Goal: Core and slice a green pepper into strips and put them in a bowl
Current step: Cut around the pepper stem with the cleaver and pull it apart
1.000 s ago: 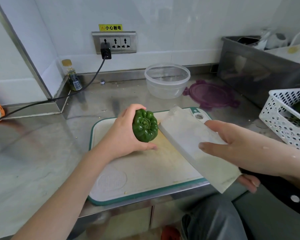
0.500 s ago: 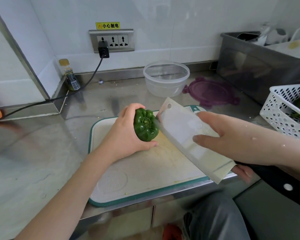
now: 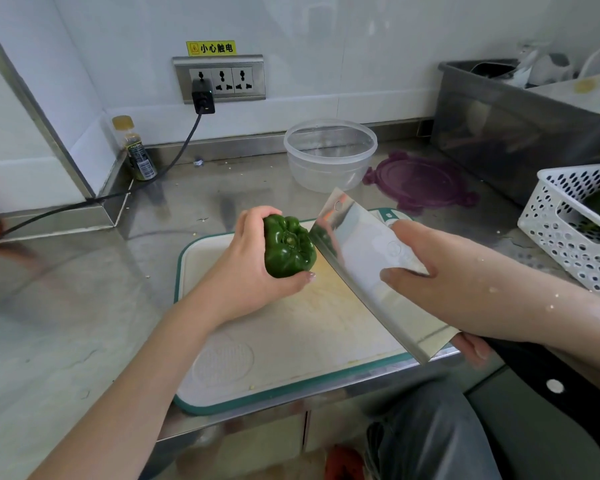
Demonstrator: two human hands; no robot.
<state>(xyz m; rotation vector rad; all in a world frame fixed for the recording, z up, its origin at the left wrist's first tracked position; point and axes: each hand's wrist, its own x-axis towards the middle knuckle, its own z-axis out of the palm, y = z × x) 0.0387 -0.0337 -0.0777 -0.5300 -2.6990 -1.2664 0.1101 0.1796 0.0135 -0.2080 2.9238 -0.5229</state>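
My left hand (image 3: 248, 271) grips a whole green pepper (image 3: 288, 247) on its side over the white cutting board (image 3: 291, 344), stem end facing me. My right hand (image 3: 440, 278) holds a broad cleaver (image 3: 368, 258); its forefinger lies along the blade's flat. The blade's edge touches the pepper's right side. An empty clear plastic bowl (image 3: 329, 152) stands behind the board on the steel counter.
A purple lid (image 3: 421, 181) lies right of the bowl. A white perforated basket (image 3: 575, 230) with more green produce sits at the right edge, a steel tub (image 3: 520, 133) behind it. A small bottle (image 3: 136, 150) and a plugged-in black cable (image 3: 174, 157) occupy the back left.
The cleaver has swung up and leftward until its edge meets the pepper. My left hand has turned the pepper slightly and shifted it a little farther back on the board.
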